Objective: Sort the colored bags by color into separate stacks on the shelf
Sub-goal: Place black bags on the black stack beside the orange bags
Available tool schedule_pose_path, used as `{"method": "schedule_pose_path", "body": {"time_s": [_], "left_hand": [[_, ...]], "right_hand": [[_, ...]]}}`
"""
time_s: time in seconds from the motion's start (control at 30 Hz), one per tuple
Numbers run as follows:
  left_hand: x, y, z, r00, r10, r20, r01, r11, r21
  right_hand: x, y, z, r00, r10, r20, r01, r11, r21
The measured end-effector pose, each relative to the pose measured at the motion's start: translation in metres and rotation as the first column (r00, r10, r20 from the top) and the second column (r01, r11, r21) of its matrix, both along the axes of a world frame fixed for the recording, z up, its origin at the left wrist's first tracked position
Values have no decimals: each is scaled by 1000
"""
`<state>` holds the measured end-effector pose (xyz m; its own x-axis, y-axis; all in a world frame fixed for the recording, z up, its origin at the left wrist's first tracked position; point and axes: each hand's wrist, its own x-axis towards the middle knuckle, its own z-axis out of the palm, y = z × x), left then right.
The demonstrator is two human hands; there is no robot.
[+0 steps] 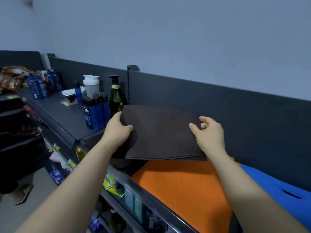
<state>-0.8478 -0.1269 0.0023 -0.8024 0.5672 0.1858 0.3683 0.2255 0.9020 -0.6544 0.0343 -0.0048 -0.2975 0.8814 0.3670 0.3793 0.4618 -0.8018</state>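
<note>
Gripping a stack of dark brown bags (pixel 161 132) by its sides, left hand (pixel 117 130) and right hand (pixel 208 133) hold it above the orange bags (pixel 181 187) on the shelf (pixel 151 200).

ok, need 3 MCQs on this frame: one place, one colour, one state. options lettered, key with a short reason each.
1. Where are the dark brown bags relative to the orange bags?
A. Above them, overlapping their far edge
B. Tucked under them
C. On a lower shelf

2. What colour are the bags at the far right?
A. Green
B. Blue
C. Yellow

3. How are the brown bags held?
A. By one hand only
B. By both hands at opposite edges
C. Untouched

Key:
1 A: the brown bags' near edge sits over the orange ones.
2 B: the blue bags lie beside the orange, at the right.
3 B: left hand grips the left edge, right hand the right.
</note>
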Motion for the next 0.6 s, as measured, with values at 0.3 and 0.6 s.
{"method": "schedule_pose_path", "body": {"time_s": [0.3,0.6], "left_hand": [[-142,13,-21,977,-200,-75,188,972,-143],[-220,11,-77,950,-307,-63,245,852,-462]], "right_hand": [[-109,-38,-45,983,-179,36,179,984,-23],[-168,-72,-92,891,-175,419,227,971,-77]]}}
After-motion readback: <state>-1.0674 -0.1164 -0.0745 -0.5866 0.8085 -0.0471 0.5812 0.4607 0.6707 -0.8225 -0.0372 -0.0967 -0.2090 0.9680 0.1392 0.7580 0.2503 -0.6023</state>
